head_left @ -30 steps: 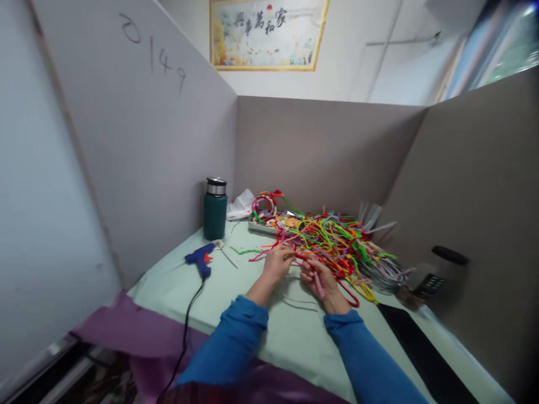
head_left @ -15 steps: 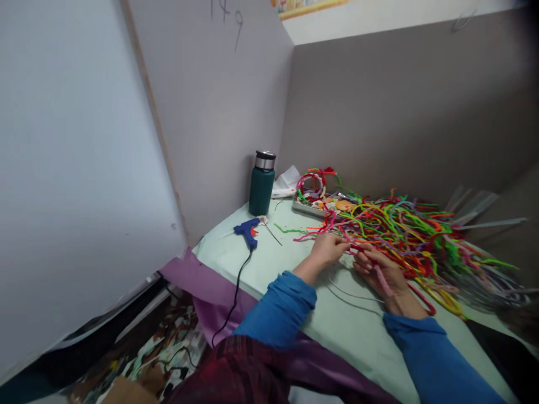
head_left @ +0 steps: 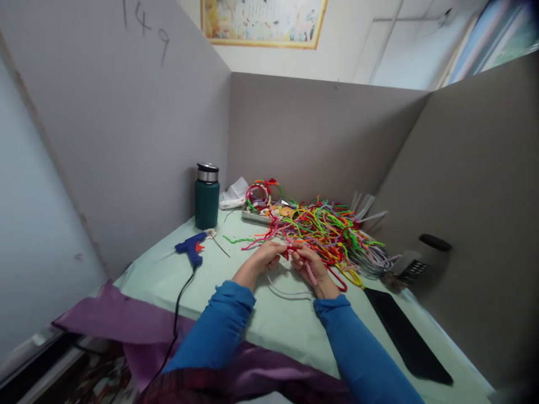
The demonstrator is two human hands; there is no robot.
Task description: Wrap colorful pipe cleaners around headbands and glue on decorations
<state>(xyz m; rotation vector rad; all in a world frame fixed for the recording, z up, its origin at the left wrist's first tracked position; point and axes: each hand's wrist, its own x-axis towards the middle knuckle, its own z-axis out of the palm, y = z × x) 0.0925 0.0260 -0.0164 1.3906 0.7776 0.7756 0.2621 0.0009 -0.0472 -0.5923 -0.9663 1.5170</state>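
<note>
My left hand (head_left: 268,254) and my right hand (head_left: 310,269) meet over the pale green tabletop, fingers closed on a red pipe cleaner (head_left: 290,251) between them. A pink fuzzy length (head_left: 311,275) also lies in my right hand, running down along the palm. Below my hands a thin grey pipe cleaner (head_left: 286,296) curves over the cloth. Just behind them spreads a big tangled heap of coloured pipe cleaners (head_left: 332,227). A bent red one (head_left: 340,280) rests beside my right wrist. The fingers partly cover the red piece.
A blue glue gun (head_left: 191,248) with a black cord lies at left, a green bottle (head_left: 206,196) behind it. A metal tray (head_left: 255,217) holds small craft pieces. At right are a black flat object (head_left: 406,334) and a dark-lidded clear jar (head_left: 421,261). Grey partitions enclose the table.
My view has swung right and up, so the table things sit further left in the picture. My hands are closer together on the red pipe cleaner.
</note>
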